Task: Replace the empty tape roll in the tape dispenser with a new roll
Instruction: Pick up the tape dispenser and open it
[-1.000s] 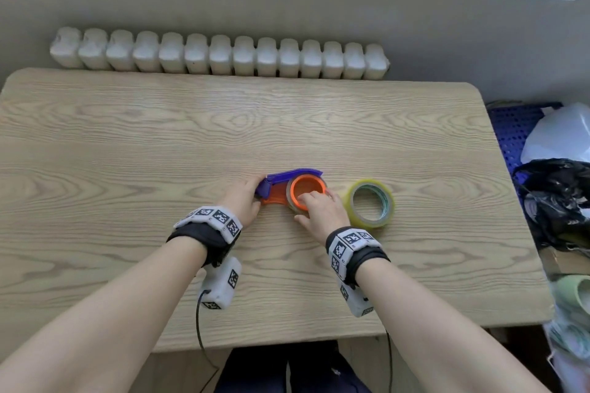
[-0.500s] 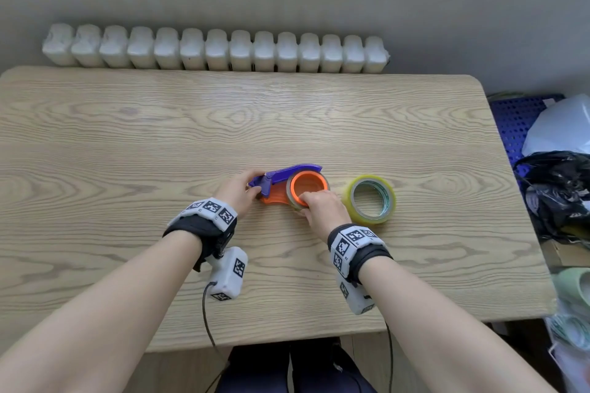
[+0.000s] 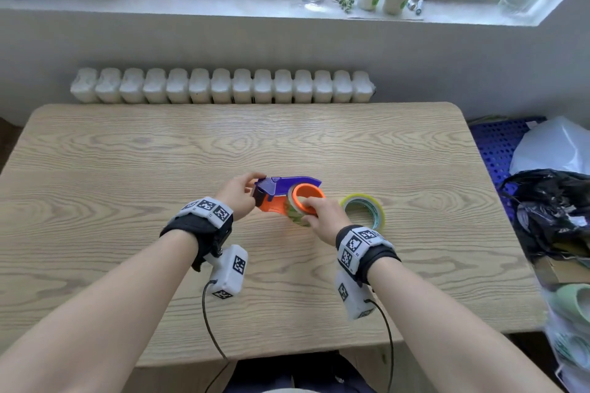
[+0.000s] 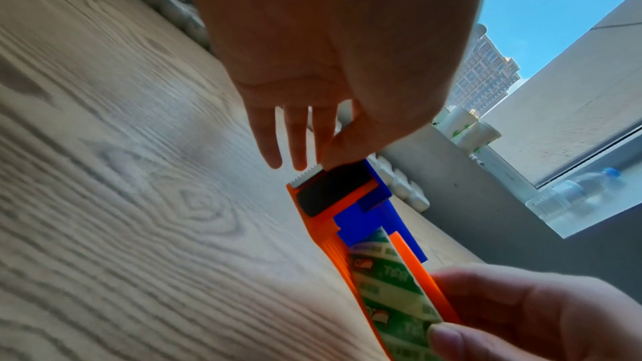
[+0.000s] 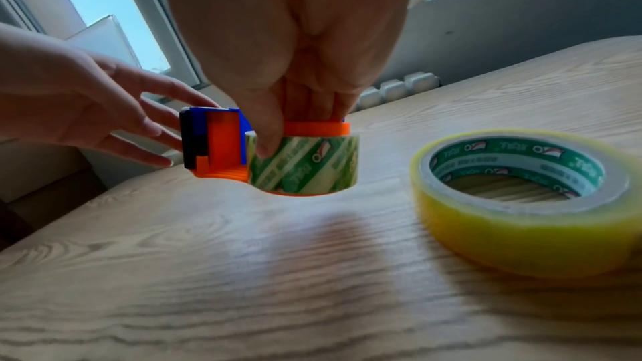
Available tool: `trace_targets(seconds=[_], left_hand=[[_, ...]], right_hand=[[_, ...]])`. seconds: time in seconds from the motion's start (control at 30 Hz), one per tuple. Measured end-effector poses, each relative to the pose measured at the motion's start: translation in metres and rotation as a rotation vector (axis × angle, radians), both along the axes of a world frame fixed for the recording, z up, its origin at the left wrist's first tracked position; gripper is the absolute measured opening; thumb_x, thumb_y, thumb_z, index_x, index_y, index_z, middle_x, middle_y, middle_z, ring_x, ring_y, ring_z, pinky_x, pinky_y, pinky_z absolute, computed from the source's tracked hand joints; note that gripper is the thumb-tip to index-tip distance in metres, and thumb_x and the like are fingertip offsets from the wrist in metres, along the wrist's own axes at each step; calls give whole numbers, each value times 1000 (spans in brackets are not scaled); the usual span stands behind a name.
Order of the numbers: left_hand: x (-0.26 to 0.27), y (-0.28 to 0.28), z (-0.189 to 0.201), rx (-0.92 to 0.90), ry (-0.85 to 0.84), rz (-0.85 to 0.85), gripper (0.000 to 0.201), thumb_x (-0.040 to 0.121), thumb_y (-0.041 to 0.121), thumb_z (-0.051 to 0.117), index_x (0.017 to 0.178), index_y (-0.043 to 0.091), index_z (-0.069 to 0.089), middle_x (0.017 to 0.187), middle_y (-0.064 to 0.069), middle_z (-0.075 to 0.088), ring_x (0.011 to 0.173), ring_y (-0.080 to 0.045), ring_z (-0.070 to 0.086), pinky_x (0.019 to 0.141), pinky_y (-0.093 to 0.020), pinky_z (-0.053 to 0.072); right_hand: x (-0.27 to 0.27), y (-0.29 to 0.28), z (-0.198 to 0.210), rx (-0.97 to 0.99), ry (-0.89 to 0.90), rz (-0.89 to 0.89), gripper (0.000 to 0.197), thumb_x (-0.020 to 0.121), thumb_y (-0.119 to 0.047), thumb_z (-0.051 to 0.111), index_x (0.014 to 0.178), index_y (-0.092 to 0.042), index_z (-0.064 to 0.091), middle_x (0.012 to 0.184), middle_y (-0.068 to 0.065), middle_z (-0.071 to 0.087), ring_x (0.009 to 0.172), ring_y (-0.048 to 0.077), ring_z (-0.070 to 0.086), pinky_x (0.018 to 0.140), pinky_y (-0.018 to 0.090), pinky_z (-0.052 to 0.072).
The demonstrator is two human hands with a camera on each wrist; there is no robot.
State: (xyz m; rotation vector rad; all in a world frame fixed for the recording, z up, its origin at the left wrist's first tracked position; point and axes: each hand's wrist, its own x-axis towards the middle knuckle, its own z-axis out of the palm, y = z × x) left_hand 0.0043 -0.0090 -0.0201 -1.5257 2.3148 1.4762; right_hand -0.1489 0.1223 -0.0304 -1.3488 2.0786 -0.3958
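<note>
Both of my hands are on the tape dispenser (image 3: 289, 195), which I see lifted clear of the wooden table (image 3: 127, 169) in the right wrist view. My right hand (image 3: 322, 215) grips the round end: its fingers (image 5: 312, 109) reach down into the orange hub, and its thumb (image 5: 267, 144) presses on the outside of the empty tape roll (image 5: 305, 164), a green-printed core seated on that hub. My left hand (image 3: 238, 196) is at the cutter end. Its fingers are fairly straight and spread, and its thumb tip (image 4: 338, 158) touches the black pad beside the serrated blade; I cannot tell whether a finger bears on the far side. The new roll (image 3: 364, 210), yellow-edged, lies flat on the table just right of my right hand, untouched.
</note>
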Motion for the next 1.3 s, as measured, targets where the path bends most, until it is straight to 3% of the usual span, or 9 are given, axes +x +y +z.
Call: trace_targets(seconds=[0.2, 0.33, 0.43, 0.57, 0.7, 0.9, 1.1, 1.2, 1.3], left_hand=[[-10, -9, 27, -38, 44, 17, 44, 83, -7, 45, 124, 7, 54, 117, -17, 62, 102, -25, 57, 83, -34, 49], [-14, -15, 42, -48, 111, 35, 61, 74, -15, 31, 119, 16, 58, 102, -19, 61, 94, -30, 57, 90, -44, 50], [-18, -17, 49, -97, 174, 8, 65, 68, -19, 26, 115, 11, 60, 107, -22, 61, 90, -25, 55, 82, -42, 50], [-20, -20, 57, -129, 127, 25, 58, 74, -13, 35, 123, 10, 55, 104, -13, 65, 95, -25, 60, 91, -42, 51], [-27, -12, 71, -72, 89, 87, 62, 80, 1, 55, 138, 15, 40, 117, -6, 57, 105, -28, 62, 90, -40, 51], [-32, -4, 86, -141, 205, 139, 76, 68, 26, 79, 134, 22, 41, 130, -6, 55, 111, -23, 57, 94, -41, 49], [-40, -6, 97, -176, 216, 116, 49, 73, 40, 73, 114, 19, 56, 107, 2, 61, 103, -16, 57, 92, -32, 48], [-46, -10, 99, -114, 175, 151, 37, 78, 50, 63, 96, 19, 52, 102, -8, 66, 95, -25, 63, 86, -43, 53], [-51, -16, 99, -66, 137, 192, 37, 80, 50, 60, 90, 16, 50, 96, -13, 68, 86, -31, 67, 73, -41, 55]], right_hand=[[-11, -4, 21, -1, -111, -74, 31, 82, -16, 64, 113, -13, 62, 118, 13, 62, 110, 30, 55, 96, 34, 41], [-18, -6, 35, -51, -197, -110, 31, 81, -13, 65, 112, -9, 63, 111, 11, 61, 105, 26, 56, 94, 31, 41], [-22, -6, 45, -97, -330, -128, 27, 80, -9, 66, 107, -5, 65, 103, 9, 65, 98, 23, 60, 96, 37, 46], [-24, -8, 61, -149, -519, -205, 26, 83, -4, 62, 109, 0, 62, 114, 18, 65, 101, 22, 61, 99, 37, 46], [-26, -12, 73, -221, -611, -247, 26, 84, 1, 59, 110, 5, 61, 117, 21, 64, 106, 27, 61, 101, 38, 45], [-35, -16, 82, -235, -575, -183, 28, 86, -1, 57, 113, 3, 60, 118, 20, 63, 111, 27, 60, 95, 31, 46], [-39, -21, 78, -234, -300, -60, 29, 83, -9, 63, 112, -7, 64, 112, 13, 66, 102, 24, 61, 96, 39, 47], [-41, -21, 79, -279, -141, -15, 25, 82, -11, 63, 106, -13, 66, 105, 9, 68, 98, 24, 60, 94, 39, 46], [-42, -21, 81, -324, -51, 33, 22, 82, -10, 59, 103, -15, 66, 105, 11, 66, 102, 26, 56, 94, 39, 44]])
